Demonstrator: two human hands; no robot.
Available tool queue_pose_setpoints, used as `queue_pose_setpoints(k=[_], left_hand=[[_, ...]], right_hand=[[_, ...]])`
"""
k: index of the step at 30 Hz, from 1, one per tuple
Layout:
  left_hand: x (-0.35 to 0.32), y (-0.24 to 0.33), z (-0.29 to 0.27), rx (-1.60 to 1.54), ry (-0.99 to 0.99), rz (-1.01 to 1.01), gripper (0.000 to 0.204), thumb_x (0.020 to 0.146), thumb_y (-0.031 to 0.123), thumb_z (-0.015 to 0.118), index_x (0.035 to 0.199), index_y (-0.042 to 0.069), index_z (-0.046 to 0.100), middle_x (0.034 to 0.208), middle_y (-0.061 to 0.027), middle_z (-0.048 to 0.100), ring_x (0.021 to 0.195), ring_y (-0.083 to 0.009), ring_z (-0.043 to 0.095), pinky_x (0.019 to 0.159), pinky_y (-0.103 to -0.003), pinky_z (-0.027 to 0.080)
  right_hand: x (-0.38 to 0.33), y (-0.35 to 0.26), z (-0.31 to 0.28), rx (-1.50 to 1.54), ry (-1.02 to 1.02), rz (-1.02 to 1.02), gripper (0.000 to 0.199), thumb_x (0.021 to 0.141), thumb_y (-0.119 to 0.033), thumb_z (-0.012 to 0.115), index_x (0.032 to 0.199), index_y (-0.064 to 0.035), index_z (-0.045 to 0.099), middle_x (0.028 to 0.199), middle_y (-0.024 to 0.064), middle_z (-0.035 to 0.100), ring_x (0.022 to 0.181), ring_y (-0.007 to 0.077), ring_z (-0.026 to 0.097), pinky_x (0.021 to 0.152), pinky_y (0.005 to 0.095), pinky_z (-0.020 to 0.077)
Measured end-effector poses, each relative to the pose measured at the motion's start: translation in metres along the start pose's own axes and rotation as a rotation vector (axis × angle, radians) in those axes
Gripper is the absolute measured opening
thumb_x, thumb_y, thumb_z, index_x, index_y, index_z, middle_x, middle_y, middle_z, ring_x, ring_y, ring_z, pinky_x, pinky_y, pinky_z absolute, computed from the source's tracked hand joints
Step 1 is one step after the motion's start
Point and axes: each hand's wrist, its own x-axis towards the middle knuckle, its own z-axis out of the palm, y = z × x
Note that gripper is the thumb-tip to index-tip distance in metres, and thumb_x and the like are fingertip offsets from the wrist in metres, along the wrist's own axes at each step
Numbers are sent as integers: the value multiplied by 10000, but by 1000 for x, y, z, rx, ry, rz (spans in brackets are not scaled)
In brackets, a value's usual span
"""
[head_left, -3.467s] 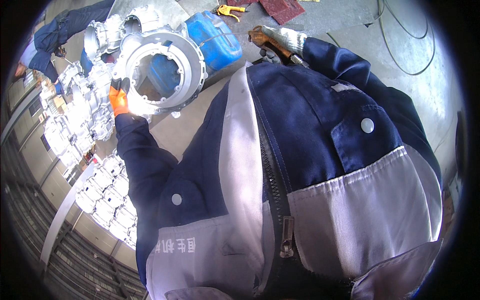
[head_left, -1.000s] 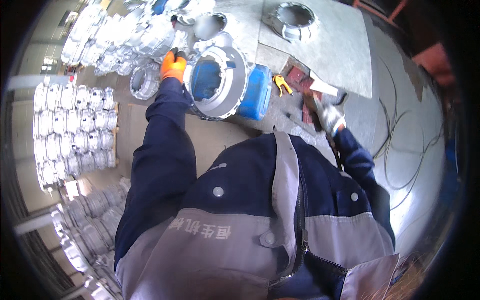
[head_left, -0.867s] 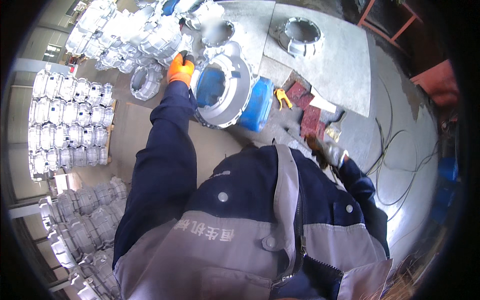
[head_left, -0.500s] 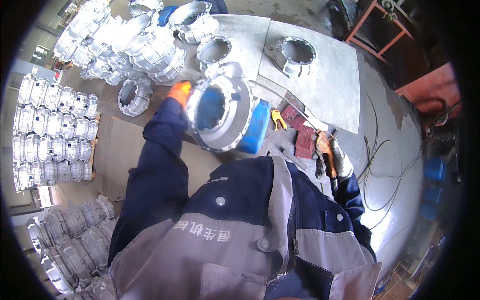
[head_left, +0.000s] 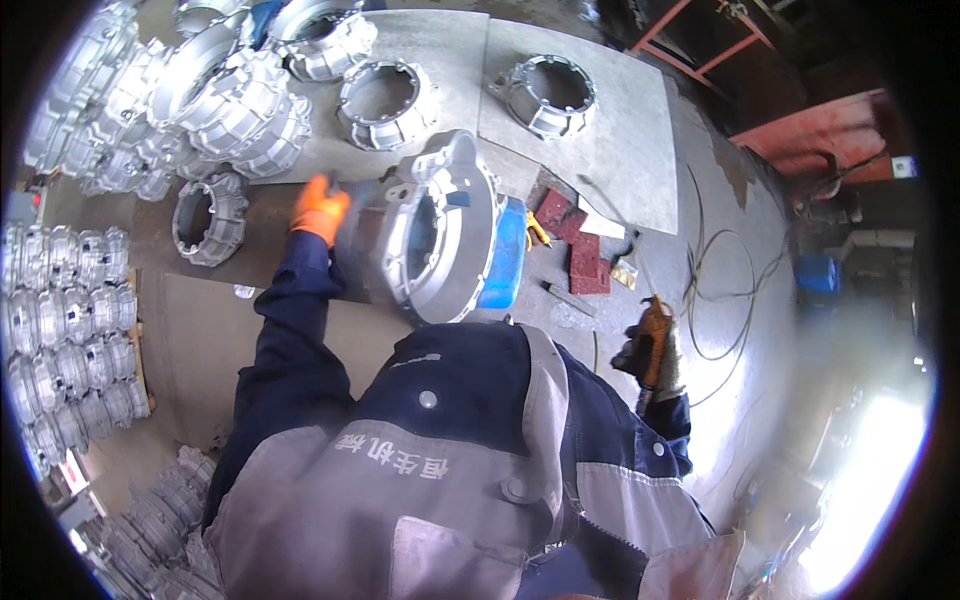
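Left hand (head_left: 320, 212) gripping rim of big metal housing (head_left: 432, 242), tilted on edge against blue drum (head_left: 503, 252). Right hand (head_left: 652, 352) wrapped around orange-handled tool (head_left: 655, 335). Could tip or roll off if grip slips.

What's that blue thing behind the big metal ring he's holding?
Behind the ring a blue drum-like object shows only as a curved strip; the ring covers the rest, so its full shape is hidden. The left hand, in an orange glove, rests on the ring's far edge.
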Motion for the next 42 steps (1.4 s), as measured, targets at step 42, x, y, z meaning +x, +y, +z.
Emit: queue_pose_setpoints(k=[42], left_hand=[[-75, -143, 28, 296, -382, 229, 222, 713, 173, 686, 861, 40, 588, 792, -157, 638, 764, -336, 615, 678, -385, 462]], right_hand=[[132, 88, 185, -75, -388, 212, 656, 843, -614, 468, 1132, -29, 532, 806, 103, 584, 608, 185, 573, 534, 317, 501]])
